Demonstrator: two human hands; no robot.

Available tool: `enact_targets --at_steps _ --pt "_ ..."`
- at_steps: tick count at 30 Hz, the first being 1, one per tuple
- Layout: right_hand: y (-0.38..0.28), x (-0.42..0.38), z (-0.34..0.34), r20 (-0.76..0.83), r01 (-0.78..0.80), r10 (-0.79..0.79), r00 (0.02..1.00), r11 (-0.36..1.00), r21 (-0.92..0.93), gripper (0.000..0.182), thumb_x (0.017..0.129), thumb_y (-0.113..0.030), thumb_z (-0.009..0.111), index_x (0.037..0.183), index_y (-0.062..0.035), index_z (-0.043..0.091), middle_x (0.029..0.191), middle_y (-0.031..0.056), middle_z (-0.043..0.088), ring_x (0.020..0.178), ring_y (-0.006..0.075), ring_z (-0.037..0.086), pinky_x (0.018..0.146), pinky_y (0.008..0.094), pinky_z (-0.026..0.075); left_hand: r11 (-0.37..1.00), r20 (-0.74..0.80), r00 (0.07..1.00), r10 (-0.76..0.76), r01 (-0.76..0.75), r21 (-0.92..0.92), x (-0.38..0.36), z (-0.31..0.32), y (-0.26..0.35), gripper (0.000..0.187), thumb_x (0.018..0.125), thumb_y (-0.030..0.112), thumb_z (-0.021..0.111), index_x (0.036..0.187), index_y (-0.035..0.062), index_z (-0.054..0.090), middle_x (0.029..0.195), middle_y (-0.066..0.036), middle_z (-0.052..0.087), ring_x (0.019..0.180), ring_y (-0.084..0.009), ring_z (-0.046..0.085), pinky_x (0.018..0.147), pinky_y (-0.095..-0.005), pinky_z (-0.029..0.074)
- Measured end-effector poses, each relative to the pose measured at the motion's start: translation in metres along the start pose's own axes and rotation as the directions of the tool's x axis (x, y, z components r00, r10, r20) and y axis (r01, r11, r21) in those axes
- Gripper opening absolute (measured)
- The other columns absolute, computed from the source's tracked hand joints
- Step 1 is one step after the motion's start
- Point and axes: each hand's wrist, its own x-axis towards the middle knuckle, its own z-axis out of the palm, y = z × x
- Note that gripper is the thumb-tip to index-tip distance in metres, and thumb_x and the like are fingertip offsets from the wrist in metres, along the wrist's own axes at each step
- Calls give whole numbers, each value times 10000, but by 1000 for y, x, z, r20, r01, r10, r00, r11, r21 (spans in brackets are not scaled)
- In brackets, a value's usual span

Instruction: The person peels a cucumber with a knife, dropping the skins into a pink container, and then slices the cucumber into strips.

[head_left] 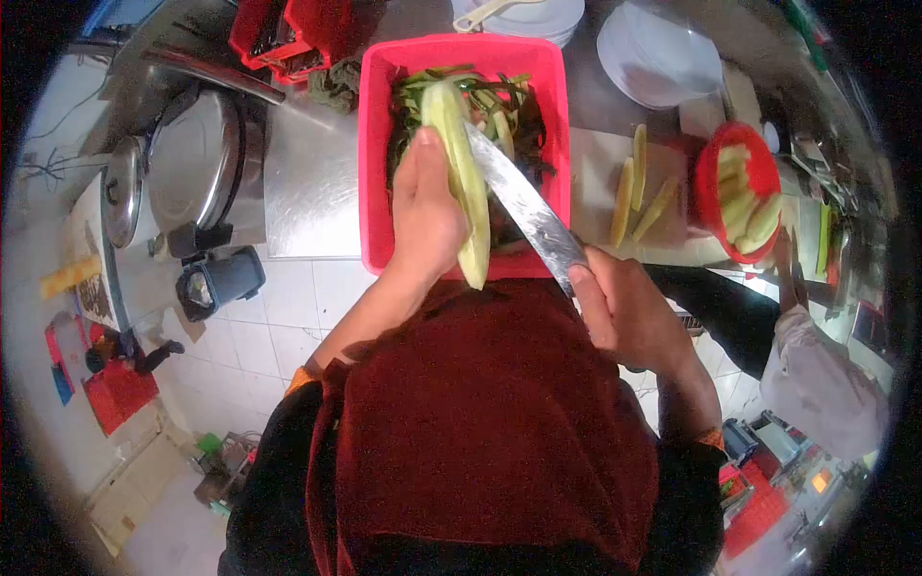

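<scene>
My left hand (428,216) is wrapped round a long, pale green peeled cucumber (463,197), held at a steep slant over a pink rectangular tub (376,125). Dark green peel strips (523,96) lie inside the tub. In my right hand (619,302) is the handle of a large kitchen knife (528,211). Its broad blade points up and to the left, the tip right at the cucumber's side. Several cut cucumber pieces (639,182) rest on a pale board (595,154) right of the tub.
A red basket (706,182) of peeled cucumbers stands at the right, with a person in a light top (821,374) beyond it. White plates (663,53) are stacked at the back. Large round metal lids (197,158) sit left, above a dark bin (223,285).
</scene>
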Motion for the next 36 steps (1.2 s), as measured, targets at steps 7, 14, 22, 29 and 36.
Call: enact_targets --at_steps 7,14,22,29,36 --pt "16 -6 16 -99 126 -129 987 991 -40 192 962 -148 491 845 4 495 706 264 553 703 470 571 617 511 412 994 -81 997 -7 -2 -108 9 9 -2 508 1060 413 252 1228 30 541 903 -81 602 756 -165 567 716 -302 488" --pt "20 -5 17 -94 127 -123 988 991 33 184 960 -141 500 858 12 486 693 270 538 688 479 565 604 525 411 999 -103 994 -21 24 31 -3 8 -16 524 1058 438 233 1122 36 564 898 -76 608 747 -170 562 707 -314 478" --pt "20 -8 29 -112 109 -113 987 993 -42 142 961 -152 503 932 -14 494 705 263 553 707 478 570 614 543 415 994 -239 970 44 -67 -90 5 12 -14 505 1053 438 250 997 51 571 765 -56 555 676 -171 514 652 -311 448" --pt "27 -12 36 -72 98 -99 992 995 -28 161 957 -174 506 928 -17 489 721 272 566 729 500 566 634 569 413 985 -259 966 2 -47 -168 11 8 -4 506 1038 472 274 972 63 565 713 -59 541 594 -184 495 560 -332 433" --pt "26 1 48 -47 26 -26 999 1000 -6 199 972 -202 472 949 -5 483 761 294 575 776 515 572 669 593 412 953 -252 964 -86 6 -302 16 12 -8 485 1029 486 275 951 98 556 705 -45 521 601 -174 480 548 -330 403"
